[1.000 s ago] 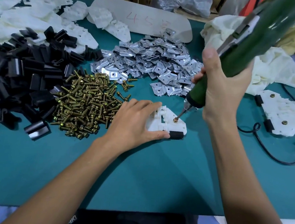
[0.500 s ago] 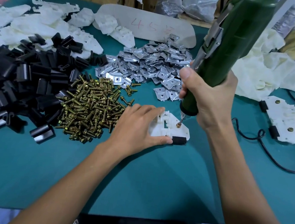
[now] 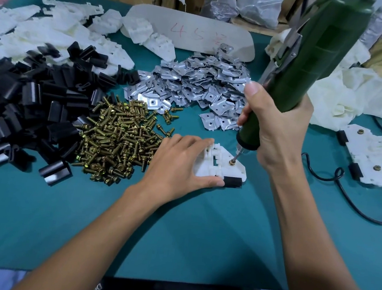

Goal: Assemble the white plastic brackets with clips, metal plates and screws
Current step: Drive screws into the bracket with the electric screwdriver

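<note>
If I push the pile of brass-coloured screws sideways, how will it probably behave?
The pile of screws likely spreads rather than slides whole: the pieces lie loose. Strays may roll in arcs: round shanks, wider heads.

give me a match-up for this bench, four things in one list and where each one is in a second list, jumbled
Things
1. black clips
2. brass screws
3. metal plates
4. green screwdriver

Places
A. gripped in the right hand, bit on a screw in the white bracket
B. pile at the far left of the table
C. pile just left of the left hand
D. pile behind the bracket, in front of the card with red writing

Pairs: 1-B, 2-C, 3-D, 4-A
</note>
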The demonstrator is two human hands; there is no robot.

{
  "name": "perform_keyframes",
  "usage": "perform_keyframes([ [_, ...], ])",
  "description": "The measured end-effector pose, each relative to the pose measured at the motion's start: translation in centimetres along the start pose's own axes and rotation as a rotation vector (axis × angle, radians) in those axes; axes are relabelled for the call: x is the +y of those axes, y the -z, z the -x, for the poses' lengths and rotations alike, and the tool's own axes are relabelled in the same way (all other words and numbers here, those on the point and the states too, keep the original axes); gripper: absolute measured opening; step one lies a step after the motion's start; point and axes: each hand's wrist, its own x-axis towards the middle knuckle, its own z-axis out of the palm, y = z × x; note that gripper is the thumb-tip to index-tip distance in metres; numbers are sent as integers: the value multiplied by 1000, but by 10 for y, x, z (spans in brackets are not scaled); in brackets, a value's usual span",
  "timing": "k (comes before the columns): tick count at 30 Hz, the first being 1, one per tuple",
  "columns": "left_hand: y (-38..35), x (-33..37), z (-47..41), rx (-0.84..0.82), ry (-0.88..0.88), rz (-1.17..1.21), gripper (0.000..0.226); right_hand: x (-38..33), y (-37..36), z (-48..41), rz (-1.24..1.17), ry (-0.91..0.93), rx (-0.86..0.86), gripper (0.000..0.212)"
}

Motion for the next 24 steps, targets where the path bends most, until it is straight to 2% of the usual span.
perform_keyframes([
  [3, 0, -1, 0, 3, 2, 4, 95, -1, 4, 0, -58, -37, -31, 29],
  [7, -1, 0, -1, 10, 1, 2, 95, -1, 5, -1, -120, -91, -60, 50],
  [15, 0, -1, -1, -6, 11, 8, 96, 2, 1, -3, -58, -6, 8, 31],
  [24, 0, 0, -1, -11, 17, 16, 98, 4, -2, -2, -25, 32, 60, 30],
])
